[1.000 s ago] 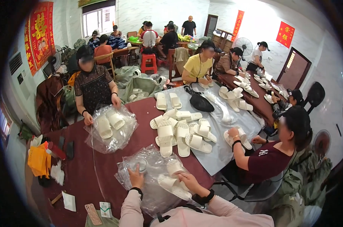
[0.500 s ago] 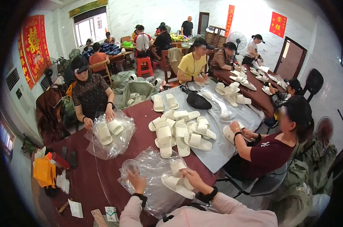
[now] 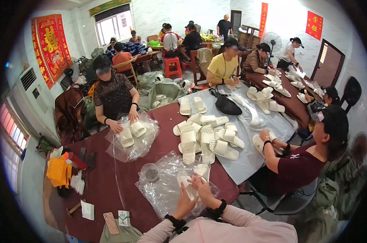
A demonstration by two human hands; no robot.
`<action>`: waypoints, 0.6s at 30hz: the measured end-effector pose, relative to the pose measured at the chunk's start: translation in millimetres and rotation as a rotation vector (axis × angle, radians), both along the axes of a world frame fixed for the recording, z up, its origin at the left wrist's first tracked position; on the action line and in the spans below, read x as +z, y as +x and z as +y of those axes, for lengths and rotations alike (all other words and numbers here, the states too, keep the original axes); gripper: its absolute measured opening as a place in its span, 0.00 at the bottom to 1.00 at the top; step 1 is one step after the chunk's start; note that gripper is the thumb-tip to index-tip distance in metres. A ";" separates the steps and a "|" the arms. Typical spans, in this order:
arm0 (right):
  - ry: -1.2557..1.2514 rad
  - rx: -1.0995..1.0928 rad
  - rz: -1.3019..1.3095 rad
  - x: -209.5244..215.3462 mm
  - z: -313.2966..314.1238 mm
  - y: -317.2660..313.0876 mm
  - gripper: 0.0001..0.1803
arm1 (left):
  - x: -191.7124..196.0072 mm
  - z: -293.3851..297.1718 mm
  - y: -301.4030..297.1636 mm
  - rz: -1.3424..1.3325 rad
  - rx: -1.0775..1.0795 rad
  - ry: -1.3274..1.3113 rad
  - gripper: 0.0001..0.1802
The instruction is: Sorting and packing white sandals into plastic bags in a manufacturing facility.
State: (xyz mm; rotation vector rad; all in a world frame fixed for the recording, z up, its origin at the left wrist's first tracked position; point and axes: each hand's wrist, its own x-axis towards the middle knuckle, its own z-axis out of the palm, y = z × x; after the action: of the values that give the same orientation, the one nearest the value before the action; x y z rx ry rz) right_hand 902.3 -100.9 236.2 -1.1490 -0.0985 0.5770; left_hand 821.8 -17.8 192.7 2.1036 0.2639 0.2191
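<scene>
Slippers point(image 3: 190, 183) sit half-wrapped in clear plastic bags point(image 3: 163, 190); left hand point(image 3: 184, 202) and right hand point(image 3: 201, 190) close together, clamped on one, easing it inside, I'd judge, on the tabletop point(image 3: 102, 186).

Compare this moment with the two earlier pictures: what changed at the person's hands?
Both hands, left and right, drew closer together over the white slippers on the clear plastic bags, hiding more of them. The slipper pile and small round container stayed put.
</scene>
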 end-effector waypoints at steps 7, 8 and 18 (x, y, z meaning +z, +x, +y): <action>-0.235 0.000 -0.313 -24.7 -13.0 13.6 0.16 | -82.3 32.2 8.8 0.123 0.128 -0.013 0.32; -0.347 -0.023 -0.482 -21.5 -18.6 16.4 0.16 | -83.8 35.2 9.9 0.278 0.088 -0.102 0.29; -0.839 0.826 -1.290 -12.0 -116.7 57.8 0.43 | 4.1 38.8 32.2 0.102 0.300 -0.816 0.28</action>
State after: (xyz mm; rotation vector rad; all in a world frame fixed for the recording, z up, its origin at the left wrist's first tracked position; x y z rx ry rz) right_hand 960.1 -217.6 224.1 -2.1717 -1.6192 0.4948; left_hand 854.1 20.9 196.8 1.2613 0.6162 0.1444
